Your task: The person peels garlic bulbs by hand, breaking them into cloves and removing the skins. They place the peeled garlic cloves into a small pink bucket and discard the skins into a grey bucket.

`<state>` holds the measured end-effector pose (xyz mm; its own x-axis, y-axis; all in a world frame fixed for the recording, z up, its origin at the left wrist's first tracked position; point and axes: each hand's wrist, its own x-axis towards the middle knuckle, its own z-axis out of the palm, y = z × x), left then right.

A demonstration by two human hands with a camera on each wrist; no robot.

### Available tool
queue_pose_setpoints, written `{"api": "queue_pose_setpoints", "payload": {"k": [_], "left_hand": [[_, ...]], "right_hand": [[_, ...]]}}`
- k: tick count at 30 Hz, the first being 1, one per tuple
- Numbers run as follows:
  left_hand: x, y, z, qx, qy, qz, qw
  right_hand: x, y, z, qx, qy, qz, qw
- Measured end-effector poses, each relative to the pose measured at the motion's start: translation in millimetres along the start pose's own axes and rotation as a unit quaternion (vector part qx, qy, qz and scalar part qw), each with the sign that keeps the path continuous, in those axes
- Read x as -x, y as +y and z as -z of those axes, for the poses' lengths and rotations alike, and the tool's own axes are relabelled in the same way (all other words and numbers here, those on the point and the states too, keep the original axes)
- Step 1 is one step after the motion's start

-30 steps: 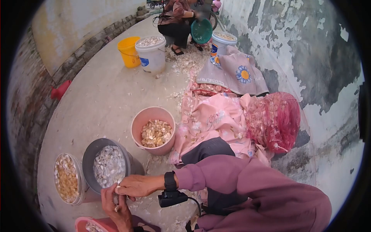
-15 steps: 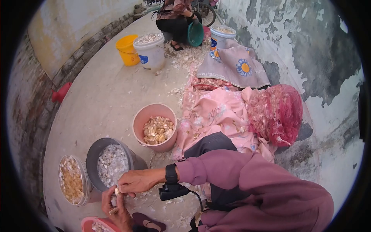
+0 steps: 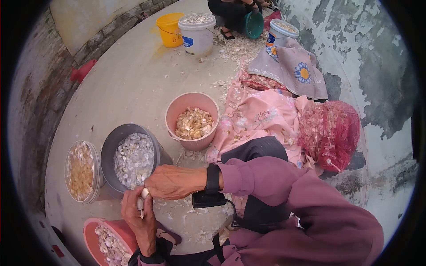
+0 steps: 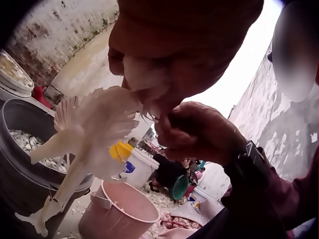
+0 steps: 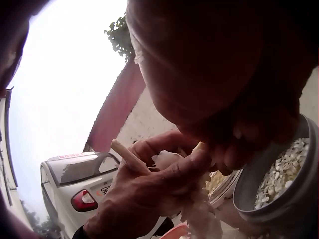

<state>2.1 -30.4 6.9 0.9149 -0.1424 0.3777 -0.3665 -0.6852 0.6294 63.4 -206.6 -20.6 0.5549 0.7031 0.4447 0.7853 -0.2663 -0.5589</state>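
A garlic bulb [image 3: 144, 193] with pale cloves is held between both hands. My left hand [image 3: 138, 213] grips it from below, its stalk [image 5: 127, 158] sticking out between the fingers. Loose papery skin [image 4: 99, 129] hangs from the garlic in the left wrist view. With fingertips curled in at the clove, my right hand [image 3: 175, 181] pinches it from the other side, partly hiding it. Both hands are over the near edge of a grey bucket [image 3: 108, 155], which contains whitish cloves. A red-pink tub [image 3: 90, 228] of cloves stands below the left hand.
A white tub [image 3: 92, 195] of yellowish cloves stands left of the grey bucket. Ahead is a pink bucket [image 3: 195, 144] with cloves. Floral cloth [image 3: 266, 111] and a red mesh sack [image 3: 339, 137] lie to the right. Another person handles a green basin [image 3: 254, 25] far ahead.
The head view has tilted down, so the buckets and hands sit higher in it. Both hands stay together at the garlic. The other person's green basin has come down.
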Motion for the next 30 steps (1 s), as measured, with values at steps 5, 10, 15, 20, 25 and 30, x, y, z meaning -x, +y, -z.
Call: {"api": "queue_pose_setpoints", "payload": {"k": [5,10,15,20,25,30], "left_hand": [[0,-2,1,0.021,0.024,-0.023,0.999],[0,-5,4,0.169,0.007,0.114,0.979],[3,-7,7,0.29,-0.003,0.171,0.942],[1,-12,14,0.404,0.057,0.185,0.894],[7,-21,22,0.495,0.027,0.24,0.835],[8,-20,20,0.498,-0.004,0.25,0.831]], "right_hand": [[-4,-13,14,-0.079,0.005,-0.129,0.988],[-12,-17,18,-0.137,0.009,-0.198,0.971],[-13,-19,16,-0.164,-0.007,-0.234,0.958],[-4,-14,11,-0.177,-0.046,-0.258,0.949],[-3,-18,21,-0.15,-0.253,-0.198,0.935],[-10,-19,20,-0.158,-0.097,-0.194,0.963]]}}
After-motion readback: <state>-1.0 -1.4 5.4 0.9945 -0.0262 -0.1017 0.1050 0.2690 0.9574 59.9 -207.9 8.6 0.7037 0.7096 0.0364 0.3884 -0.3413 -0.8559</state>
